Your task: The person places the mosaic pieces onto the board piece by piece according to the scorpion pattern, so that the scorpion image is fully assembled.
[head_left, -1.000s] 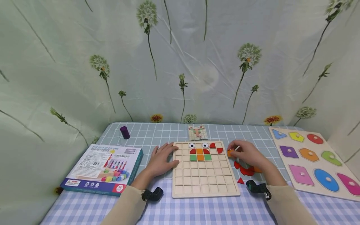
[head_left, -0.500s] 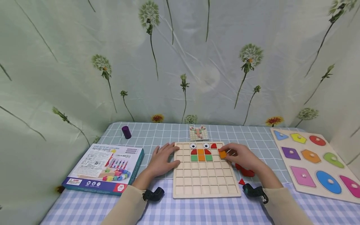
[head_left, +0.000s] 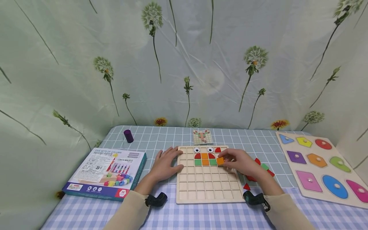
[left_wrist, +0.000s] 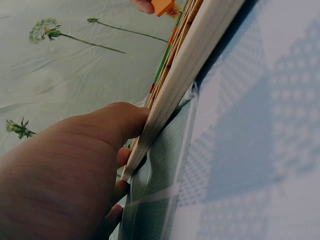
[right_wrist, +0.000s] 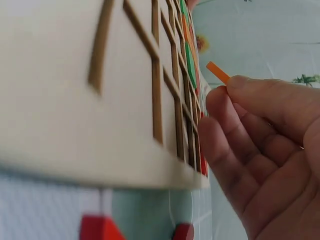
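Observation:
A wooden grid board (head_left: 210, 186) lies flat on the table. Set in its upper cells are red, orange and green pieces and two round eye pieces (head_left: 196, 149). My right hand (head_left: 239, 160) pinches an orange square tile (head_left: 220, 161) between thumb and fingertips, just right of the green tile (head_left: 213, 162). In the right wrist view the orange tile (right_wrist: 218, 73) is tilted and held off the grid. My left hand (head_left: 164, 164) is spread at the board's left side, thumb and index fingertip touching its edge. A small picture card (head_left: 202, 136) lies behind the board.
Loose red and green pieces (head_left: 264, 166) lie right of the board, partly hidden by my right arm, with a red triangle (head_left: 246, 186) nearer. A knobbed shape puzzle (head_left: 321, 166) is at the right. A boxed bead set (head_left: 105, 172) and purple cylinder (head_left: 128, 136) are at the left.
My right hand has lifted the orange square from the loose pieces and carried it left over the board to the right of the green tile. The left hand stays at the board's edge.

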Available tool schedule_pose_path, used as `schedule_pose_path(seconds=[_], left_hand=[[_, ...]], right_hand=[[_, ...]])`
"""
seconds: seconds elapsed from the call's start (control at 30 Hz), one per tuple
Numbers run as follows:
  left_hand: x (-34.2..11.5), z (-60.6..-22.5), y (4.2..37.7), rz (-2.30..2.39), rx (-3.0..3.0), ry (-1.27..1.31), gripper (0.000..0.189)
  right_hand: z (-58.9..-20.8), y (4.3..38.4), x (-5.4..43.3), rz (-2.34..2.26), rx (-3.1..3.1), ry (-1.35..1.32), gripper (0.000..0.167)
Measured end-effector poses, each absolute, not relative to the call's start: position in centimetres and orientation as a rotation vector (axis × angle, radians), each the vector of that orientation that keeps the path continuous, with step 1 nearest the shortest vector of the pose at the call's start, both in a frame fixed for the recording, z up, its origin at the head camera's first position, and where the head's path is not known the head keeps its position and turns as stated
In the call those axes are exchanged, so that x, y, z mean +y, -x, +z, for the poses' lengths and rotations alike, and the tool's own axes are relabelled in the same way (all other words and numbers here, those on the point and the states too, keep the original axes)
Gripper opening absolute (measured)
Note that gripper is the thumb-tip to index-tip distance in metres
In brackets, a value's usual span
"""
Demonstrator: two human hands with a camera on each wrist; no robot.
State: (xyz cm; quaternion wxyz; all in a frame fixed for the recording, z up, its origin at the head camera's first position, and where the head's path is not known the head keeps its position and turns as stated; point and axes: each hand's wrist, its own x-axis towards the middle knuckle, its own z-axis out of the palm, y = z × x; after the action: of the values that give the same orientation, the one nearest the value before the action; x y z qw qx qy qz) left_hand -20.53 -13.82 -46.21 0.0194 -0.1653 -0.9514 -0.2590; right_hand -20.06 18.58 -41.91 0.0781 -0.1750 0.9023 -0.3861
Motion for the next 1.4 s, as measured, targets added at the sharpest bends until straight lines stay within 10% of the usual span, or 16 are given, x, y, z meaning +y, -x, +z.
schedule_pose_path(seconds=[1.4], left_hand=[[-13.9,-46.0,20.5,-0.791,-2.965,0.513,0.057]], right_hand=[[-43.5,18.8,14.2,-1.104,2.743,0.531,0.019]])
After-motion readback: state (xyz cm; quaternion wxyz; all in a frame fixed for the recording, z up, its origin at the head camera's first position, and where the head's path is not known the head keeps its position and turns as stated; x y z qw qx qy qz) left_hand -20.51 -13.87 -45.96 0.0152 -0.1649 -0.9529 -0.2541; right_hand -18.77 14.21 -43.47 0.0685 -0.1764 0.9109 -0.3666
